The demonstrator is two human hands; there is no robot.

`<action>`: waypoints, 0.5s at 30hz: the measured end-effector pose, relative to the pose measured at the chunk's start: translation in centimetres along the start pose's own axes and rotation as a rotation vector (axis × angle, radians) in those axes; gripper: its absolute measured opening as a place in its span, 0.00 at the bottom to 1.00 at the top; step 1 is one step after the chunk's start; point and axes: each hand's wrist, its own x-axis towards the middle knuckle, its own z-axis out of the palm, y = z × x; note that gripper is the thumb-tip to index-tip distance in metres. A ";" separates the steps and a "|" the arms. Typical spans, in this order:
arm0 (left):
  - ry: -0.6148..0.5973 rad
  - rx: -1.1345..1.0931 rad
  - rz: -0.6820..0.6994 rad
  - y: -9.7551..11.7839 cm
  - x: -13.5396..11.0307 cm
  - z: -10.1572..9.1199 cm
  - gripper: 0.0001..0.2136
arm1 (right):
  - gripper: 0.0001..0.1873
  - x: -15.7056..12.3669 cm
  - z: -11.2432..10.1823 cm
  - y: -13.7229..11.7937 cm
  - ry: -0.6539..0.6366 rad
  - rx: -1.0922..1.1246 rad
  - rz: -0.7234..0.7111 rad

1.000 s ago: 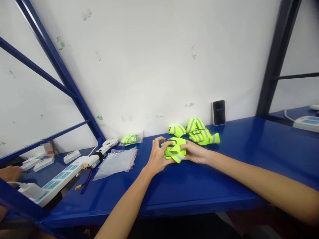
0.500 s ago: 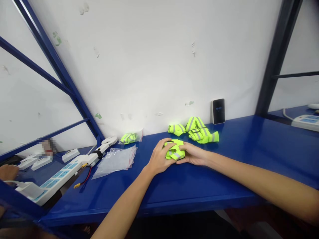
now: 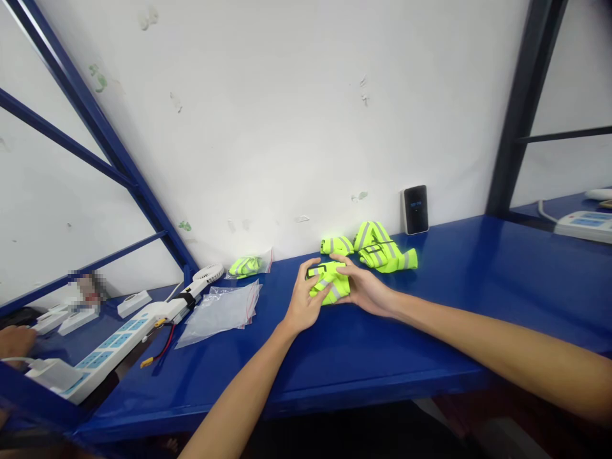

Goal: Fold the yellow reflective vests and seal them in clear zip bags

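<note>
Left hand [image 3: 303, 301] and right hand [image 3: 371, 288] are gripping a reflective bundle [image 3: 329, 274] between them, fingers curling around its sides, over the middle of the worktop [image 3: 358, 360] — whether it is touching the surface is not showing clearly. Its yellow cloth and grey stripes are forming a small, compact block, so the gathering is probably well along, and no bag is covering it yet. Farther left, near the wall, a bagged bundle [image 3: 245, 266] is already sitting inside a clear bag [image 3: 266, 260]; whether the seal is closed cannot be made out. Flat bags [image 3: 220, 315] are lying just in front of it, showing only clear plastic. Behind the hands, a small roll [image 3: 337, 245] and a larger, looser bundle [image 3: 382, 253] are lying side by side outside any bag — only one bundle is showing as bagged.
</note>
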 end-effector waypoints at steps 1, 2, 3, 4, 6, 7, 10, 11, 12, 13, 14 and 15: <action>0.003 -0.025 -0.014 0.0 0.0 0.0 0.12 | 0.30 0.0 0.0 0.1 -0.020 -0.041 -0.024; 0.001 -0.053 -0.029 -0.1 0.1 0.0 0.12 | 0.33 0.0 -0.1 0.2 -0.032 -0.094 -0.043; -0.003 -0.080 -0.043 -0.1 0.1 0.0 0.12 | 0.35 0.0 -0.2 0.3 -0.032 -0.148 -0.059; -0.011 -0.098 -0.055 -0.2 0.1 -0.1 0.12 | 0.35 0.1 -0.3 0.5 -0.022 -0.196 -0.074; -0.025 -0.094 -0.072 -0.4 0.1 0.0 0.13 | 0.34 0.3 -0.5 1.0 0.014 -0.263 -0.099; -0.029 -0.075 -0.081 -0.5 0.1 0.0 0.14 | 0.34 0.4 -0.6 1.1 0.028 -0.283 -0.108; -0.027 -0.010 -0.106 -0.7 0.2 0.3 0.18 | 0.32 0.5 -0.6 1.4 0.065 -0.317 -0.125; -0.014 0.003 -0.110 -0.7 0.2 0.4 0.19 | 0.30 0.5 -0.5 1.4 0.078 -0.323 -0.131; 0.002 0.012 -0.111 -0.7 0.1 0.5 0.19 | 0.29 0.5 -0.4 1.5 0.090 -0.326 -0.142; 0.021 0.019 -0.108 -0.7 0.1 0.6 0.19 | 0.27 0.4 -0.2 1.5 0.099 -0.331 -0.156; 0.035 0.025 -0.105 -0.7 0.1 0.8 0.19 | 0.26 0.3 -0.1 1.5 0.105 -0.336 -0.174; 0.048 0.026 -0.100 -0.7 0.1 0.9 0.18 | 0.24 0.3 0.1 1.5 0.109 -0.345 -0.196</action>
